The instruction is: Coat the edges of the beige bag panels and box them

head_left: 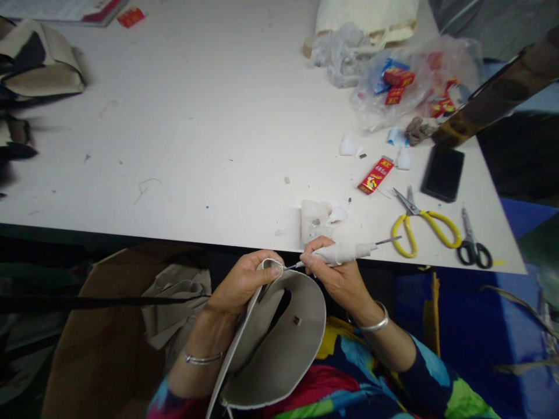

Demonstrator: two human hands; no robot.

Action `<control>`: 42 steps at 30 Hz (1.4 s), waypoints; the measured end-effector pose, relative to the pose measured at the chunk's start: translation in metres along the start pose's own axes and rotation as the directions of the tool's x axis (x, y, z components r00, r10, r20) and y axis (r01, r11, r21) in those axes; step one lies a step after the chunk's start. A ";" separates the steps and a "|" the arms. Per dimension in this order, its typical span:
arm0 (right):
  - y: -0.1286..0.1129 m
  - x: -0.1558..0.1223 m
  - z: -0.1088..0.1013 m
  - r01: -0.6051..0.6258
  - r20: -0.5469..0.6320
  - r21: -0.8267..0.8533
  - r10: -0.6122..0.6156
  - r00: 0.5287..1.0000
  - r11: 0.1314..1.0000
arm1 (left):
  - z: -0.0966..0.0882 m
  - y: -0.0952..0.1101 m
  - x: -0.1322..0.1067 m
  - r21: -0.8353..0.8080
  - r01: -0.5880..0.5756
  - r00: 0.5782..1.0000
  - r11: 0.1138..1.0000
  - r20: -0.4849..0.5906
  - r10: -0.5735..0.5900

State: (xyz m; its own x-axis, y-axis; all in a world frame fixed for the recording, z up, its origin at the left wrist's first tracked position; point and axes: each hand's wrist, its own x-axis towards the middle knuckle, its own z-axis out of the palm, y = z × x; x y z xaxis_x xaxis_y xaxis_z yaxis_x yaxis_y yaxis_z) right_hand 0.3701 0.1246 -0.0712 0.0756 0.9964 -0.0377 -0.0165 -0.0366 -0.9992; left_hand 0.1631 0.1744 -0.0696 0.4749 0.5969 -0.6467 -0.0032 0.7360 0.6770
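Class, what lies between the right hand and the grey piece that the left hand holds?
In the head view, the thin tip of the white-handled tool spans the gap between the right hand and the grey piece.

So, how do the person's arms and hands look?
No gloves on the left hand or right hand. The left side has a thin silvery bangle, the right a broader silvery bangle. The right sleeve mixes dark blue, light blue and green.
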 end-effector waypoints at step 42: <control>-0.006 -0.018 -0.019 0.578 0.398 -0.349 -0.441 0.804 0.738 | 0.004 -0.007 -0.006 -0.004 -0.154 0.983 0.988 -0.099 0.153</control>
State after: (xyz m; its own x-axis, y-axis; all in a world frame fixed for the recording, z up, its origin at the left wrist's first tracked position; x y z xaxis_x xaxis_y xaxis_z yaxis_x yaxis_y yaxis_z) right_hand 0.3879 0.1058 -0.0649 -0.3288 0.8479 0.4160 0.3795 0.5220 -0.7639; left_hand 0.1634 0.1640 -0.0692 0.3794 0.7308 -0.5674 -0.0793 0.6367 0.7670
